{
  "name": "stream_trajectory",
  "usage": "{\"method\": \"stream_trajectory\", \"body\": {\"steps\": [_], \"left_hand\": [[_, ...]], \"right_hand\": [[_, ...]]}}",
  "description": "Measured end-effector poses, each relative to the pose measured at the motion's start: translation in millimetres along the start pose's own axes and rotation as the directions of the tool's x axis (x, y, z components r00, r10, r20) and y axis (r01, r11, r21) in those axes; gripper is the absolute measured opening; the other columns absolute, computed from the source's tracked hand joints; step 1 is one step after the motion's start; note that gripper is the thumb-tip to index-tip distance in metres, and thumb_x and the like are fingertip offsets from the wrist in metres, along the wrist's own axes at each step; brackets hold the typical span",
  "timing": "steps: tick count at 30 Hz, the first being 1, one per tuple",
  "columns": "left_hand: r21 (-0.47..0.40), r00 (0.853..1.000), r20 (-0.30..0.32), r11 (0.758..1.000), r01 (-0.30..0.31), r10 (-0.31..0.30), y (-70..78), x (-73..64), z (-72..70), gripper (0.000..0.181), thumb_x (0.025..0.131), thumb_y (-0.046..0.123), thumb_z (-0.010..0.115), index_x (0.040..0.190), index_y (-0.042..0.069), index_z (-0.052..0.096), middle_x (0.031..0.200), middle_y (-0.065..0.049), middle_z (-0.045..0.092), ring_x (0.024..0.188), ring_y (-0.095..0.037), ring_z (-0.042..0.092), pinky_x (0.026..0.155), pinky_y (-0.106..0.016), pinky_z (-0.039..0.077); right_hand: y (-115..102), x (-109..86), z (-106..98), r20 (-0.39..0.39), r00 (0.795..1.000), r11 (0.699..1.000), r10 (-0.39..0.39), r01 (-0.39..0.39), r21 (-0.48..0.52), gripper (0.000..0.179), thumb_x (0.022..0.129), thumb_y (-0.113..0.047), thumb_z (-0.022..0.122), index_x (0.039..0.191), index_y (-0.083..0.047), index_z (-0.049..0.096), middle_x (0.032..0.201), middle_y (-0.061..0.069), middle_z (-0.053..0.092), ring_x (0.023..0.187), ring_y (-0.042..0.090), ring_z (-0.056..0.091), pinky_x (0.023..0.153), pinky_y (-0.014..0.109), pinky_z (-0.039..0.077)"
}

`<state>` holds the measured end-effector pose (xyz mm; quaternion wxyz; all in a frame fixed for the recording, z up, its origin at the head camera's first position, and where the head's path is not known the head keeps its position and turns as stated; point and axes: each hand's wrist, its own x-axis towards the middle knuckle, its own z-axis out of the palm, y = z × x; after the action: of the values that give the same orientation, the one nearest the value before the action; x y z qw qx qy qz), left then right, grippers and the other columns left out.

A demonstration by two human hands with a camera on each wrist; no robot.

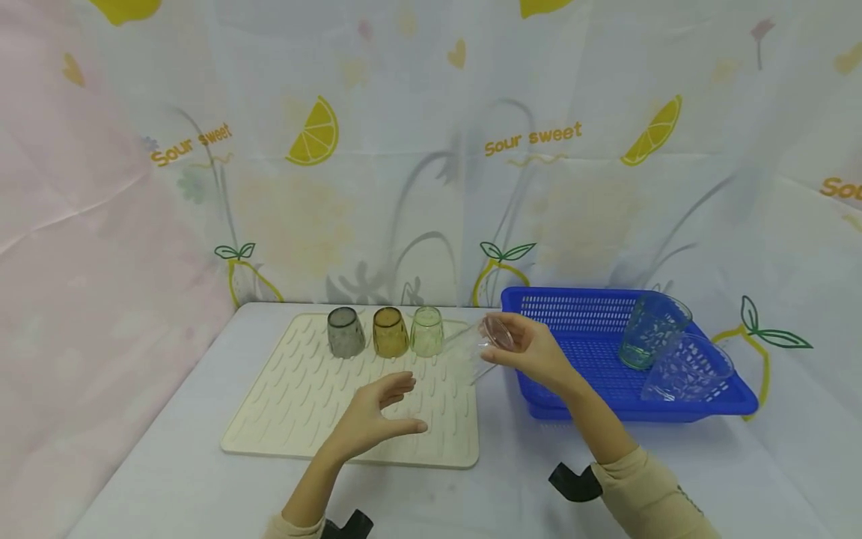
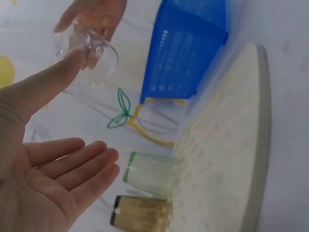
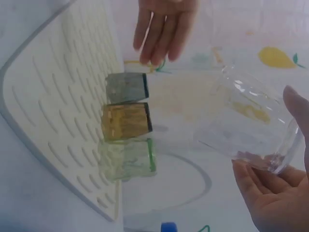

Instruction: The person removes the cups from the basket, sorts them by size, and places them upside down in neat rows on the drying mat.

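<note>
My right hand (image 1: 539, 355) grips a clear drinking glass (image 3: 246, 116) by one end, thumb on one side and fingers on the other. The glass is tilted in the air beside the mat's right edge, with a faint pinkish tint at the held end. Over the front of the cream ridged mat (image 1: 289, 419), my left hand (image 1: 367, 419) is held with fingers extended and thumb apart, touching nothing. Along the mat's back edge stand a grey glass (image 1: 346, 333), an amber glass (image 1: 390, 333) and a pale green glass (image 1: 427, 332), narrower ends up.
At the right sits a blue plastic basket (image 1: 572, 408) with perforated walls. Inside it lean a bluish-green tinted glass (image 1: 649, 333) and a clear patterned glass (image 1: 687, 370). A white cloth covers the table (image 1: 431, 501), and a lemon-print curtain (image 1: 404, 187) hangs behind.
</note>
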<state>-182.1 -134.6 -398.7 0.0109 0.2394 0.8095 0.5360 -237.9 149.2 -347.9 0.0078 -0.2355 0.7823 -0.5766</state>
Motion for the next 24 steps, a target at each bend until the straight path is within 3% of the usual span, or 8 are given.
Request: {"method": "stream_trajectory", "body": {"steps": [4,11,16,20,24], "left_hand": [[0.114,0.989,-0.138,0.991,0.074,-0.058,-14.6,-18.8,-11.5,0.073,0.073,0.025,0.082,0.130,-0.007,0.048,0.123,-0.025,0.058,0.113,-0.039,0.056,0.096,-0.042,0.048],[0.314,0.929,-0.347,0.918,0.242,-0.126,-40.3,-57.1,-43.8,0.077,0.070,0.027,0.084,0.128,-0.010,0.049,0.123,-0.030,0.056,0.107,-0.048,0.056,0.087,-0.056,0.050],[0.399,0.894,-0.424,0.856,0.329,-0.146,-55.6,-86.4,-70.8,0.082,0.071,0.028,0.083,0.128,-0.016,0.044,0.124,-0.036,0.051,0.108,-0.053,0.053,0.085,-0.059,0.049],[0.421,0.871,-0.454,0.817,0.395,-0.187,-70.9,-102.0,-88.7,0.087,0.070,0.031,0.083,0.128,-0.019,0.040,0.124,-0.040,0.047,0.108,-0.059,0.048,0.086,-0.064,0.045],[0.397,0.825,-0.498,0.775,0.492,-0.268,-82.1,-114.0,-103.6,0.093,0.069,0.031,0.084,0.127,-0.024,0.036,0.126,-0.046,0.040,0.113,-0.063,0.039,0.091,-0.067,0.039]], "right_hand": [[-3,10.1,-11,0.011,0.999,0.998,0.038,-0.038,-0.046,0.069,0.080,-0.012,0.075,0.137,0.005,0.041,0.138,0.022,0.047,0.127,0.035,0.046,0.101,0.042,0.043],[-2,31.9,-26,0.028,0.997,0.989,0.066,-0.062,-0.133,0.072,0.081,-0.019,0.075,0.138,0.004,0.039,0.140,0.021,0.045,0.129,0.037,0.042,0.100,0.050,0.044],[2,47.5,-32,0.039,0.996,0.986,0.076,-0.069,-0.152,0.076,0.081,-0.021,0.074,0.140,0.006,0.035,0.142,0.023,0.041,0.132,0.037,0.039,0.100,0.050,0.043],[9,57.9,-37,0.030,0.996,0.981,0.080,-0.073,-0.178,0.077,0.081,-0.022,0.075,0.141,0.005,0.035,0.144,0.022,0.038,0.134,0.038,0.035,0.102,0.051,0.041],[15,67.0,-38,0.018,0.996,0.973,0.089,-0.083,-0.217,0.078,0.080,-0.025,0.076,0.141,0.005,0.036,0.143,0.023,0.040,0.133,0.038,0.037,0.102,0.051,0.041]]}}
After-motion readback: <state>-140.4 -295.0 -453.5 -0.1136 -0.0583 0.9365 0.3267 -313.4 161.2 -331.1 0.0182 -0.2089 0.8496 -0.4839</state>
